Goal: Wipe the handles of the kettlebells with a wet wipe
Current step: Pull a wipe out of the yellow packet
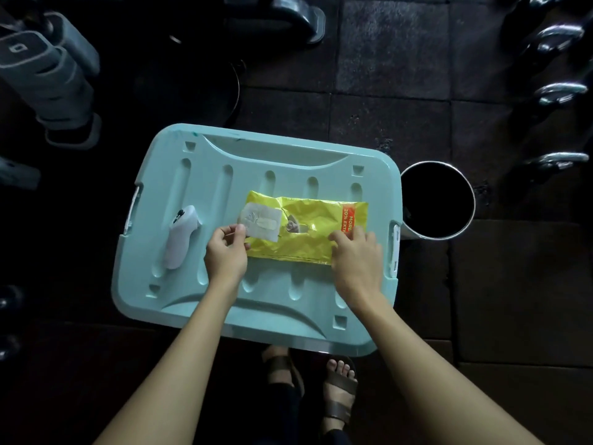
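Note:
A yellow wet-wipe pack [308,231] lies on a pale teal bin lid [224,194]. Its white sticker flap [260,223] is peeled back to the left, and a bit of wipe shows in the opening [293,227]. My left hand [226,252] pinches the flap's lower left corner. My right hand [356,255] presses flat on the pack's right end with straight fingers. Kettlebells with shiny handles [563,93] stand in a row along the dark right edge.
A white handheld controller [179,240] lies on the lid's left side. An open round metal bin [438,199] stands right beside the lid. Grey machine feet [57,78] sit at the upper left. My sandalled feet [340,390] are below the lid on dark floor tiles.

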Tool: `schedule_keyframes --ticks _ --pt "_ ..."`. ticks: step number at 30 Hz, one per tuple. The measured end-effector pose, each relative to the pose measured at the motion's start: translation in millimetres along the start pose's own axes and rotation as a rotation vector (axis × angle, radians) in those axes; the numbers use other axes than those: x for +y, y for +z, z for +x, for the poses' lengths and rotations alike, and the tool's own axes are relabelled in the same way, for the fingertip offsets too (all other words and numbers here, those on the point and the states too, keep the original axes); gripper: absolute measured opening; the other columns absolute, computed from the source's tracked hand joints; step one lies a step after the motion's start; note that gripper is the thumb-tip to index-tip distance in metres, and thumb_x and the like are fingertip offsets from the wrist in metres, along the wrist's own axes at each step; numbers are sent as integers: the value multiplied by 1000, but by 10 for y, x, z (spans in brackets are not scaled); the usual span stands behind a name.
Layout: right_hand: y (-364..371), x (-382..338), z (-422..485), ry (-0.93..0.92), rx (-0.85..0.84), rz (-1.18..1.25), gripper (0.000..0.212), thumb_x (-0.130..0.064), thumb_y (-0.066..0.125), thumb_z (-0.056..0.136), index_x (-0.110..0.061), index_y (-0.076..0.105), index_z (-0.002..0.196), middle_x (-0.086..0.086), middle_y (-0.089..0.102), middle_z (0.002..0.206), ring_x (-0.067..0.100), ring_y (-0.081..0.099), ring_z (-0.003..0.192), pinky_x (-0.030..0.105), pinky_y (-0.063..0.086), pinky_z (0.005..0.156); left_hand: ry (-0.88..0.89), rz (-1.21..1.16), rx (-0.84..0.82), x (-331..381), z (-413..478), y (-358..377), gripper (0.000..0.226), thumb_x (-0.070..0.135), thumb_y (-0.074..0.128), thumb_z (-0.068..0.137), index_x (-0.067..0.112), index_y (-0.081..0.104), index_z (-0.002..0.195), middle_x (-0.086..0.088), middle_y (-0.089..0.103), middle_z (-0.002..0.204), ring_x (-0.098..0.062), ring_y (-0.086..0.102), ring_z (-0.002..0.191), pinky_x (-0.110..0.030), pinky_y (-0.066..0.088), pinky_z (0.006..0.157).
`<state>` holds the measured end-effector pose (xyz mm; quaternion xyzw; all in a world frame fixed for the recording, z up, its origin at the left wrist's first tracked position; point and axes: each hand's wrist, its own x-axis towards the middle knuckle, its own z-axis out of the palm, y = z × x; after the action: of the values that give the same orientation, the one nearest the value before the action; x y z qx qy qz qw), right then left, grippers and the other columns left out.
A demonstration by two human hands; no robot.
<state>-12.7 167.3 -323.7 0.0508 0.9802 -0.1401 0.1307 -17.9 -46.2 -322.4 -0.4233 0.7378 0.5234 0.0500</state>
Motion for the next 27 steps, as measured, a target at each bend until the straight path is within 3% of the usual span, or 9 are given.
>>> schedule_keyframes --ticks 4,11,14,19,21,27 --pt "185 -338 126 33 -11 303 13 -23 69 94 -24 80 101 6 64 87 33 61 83 40 46 71 10 12 -92 33 133 -31 12 35 61 101 31 60 90 7 74 92 -20 76 93 -48 57 89" --pt "352 -724 356 181 75 435 25 -34 74 92 -29 78 116 0 69 94 25 69 82 36 55 70 -55 -46 -194 -62 196 -40 9 30 59 104 25 59 96 5 75 93 -14 76 89 -46 60 92" --pt "384 -720 426 204 28 415 19 -33 77 90 -30 80 108 -2 65 93 22 69 83 33 53 69 -79 -85 -226 -57 220 -47 10 27 58 105 23 58 96 0 74 96 -13 75 89 -38 61 84" --pt "371 -673 471 268 64 467 10 -34 82 85 -24 80 89 -6 61 87 10 56 74 19 33 55 -105 -112 -253 -39 294 -63 10 26 58 104 23 58 94 4 74 90 -20 77 92 -44 61 91" --pt "357 -658 465 293 102 525 11 -33 80 85 -23 77 85 -6 66 86 9 59 77 11 32 57 -113 -124 -254 -20 303 -62 11 24 57 105 22 57 94 2 73 91 -22 76 93 -43 61 89" --pt "222 -504 346 349 83 752 9 -29 71 92 -20 70 88 -14 69 86 7 63 84 30 48 79 -140 -154 -262 13 297 -47 11 22 57 105 21 57 95 -5 72 98 -21 75 90 -39 59 84"
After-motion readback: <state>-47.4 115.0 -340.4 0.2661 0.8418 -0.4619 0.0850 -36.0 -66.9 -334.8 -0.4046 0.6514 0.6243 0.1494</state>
